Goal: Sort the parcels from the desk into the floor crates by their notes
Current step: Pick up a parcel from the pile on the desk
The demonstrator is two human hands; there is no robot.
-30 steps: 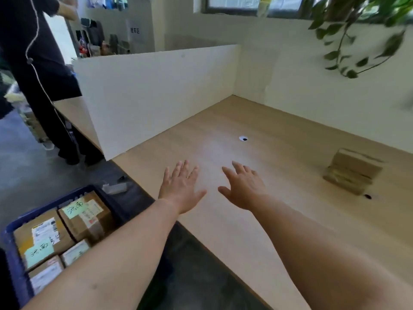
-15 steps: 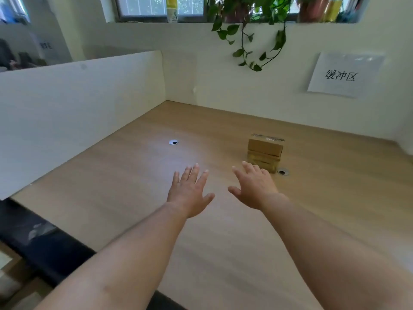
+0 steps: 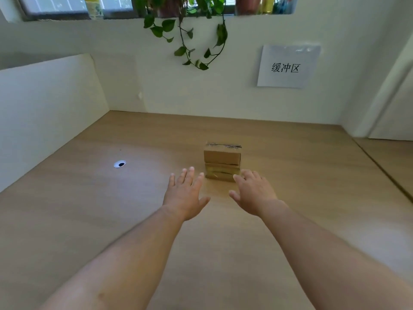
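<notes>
Two small brown cardboard parcels (image 3: 222,161) stand stacked on the wooden desk (image 3: 89,209), near its middle. My left hand (image 3: 185,194) reaches out palm down, fingers spread, just left of and in front of the stack, holding nothing. My right hand (image 3: 252,193) is also spread and empty, its fingertips right at the lower parcel's front right corner. Whether it touches the parcel I cannot tell. No notes on the parcels show from this side. The floor crates are out of view.
A white partition (image 3: 44,113) bounds the desk on the left. The back wall bears a paper sign (image 3: 288,67), and a trailing plant (image 3: 190,34) hangs above it. A round cable hole (image 3: 120,164) sits in the desk at the left. A desk seam (image 3: 380,168) runs along the right.
The view has swung right from the blue floor crate of parcels to the desk. Both empty hands have moved forward and now flank the stacked parcels.
</notes>
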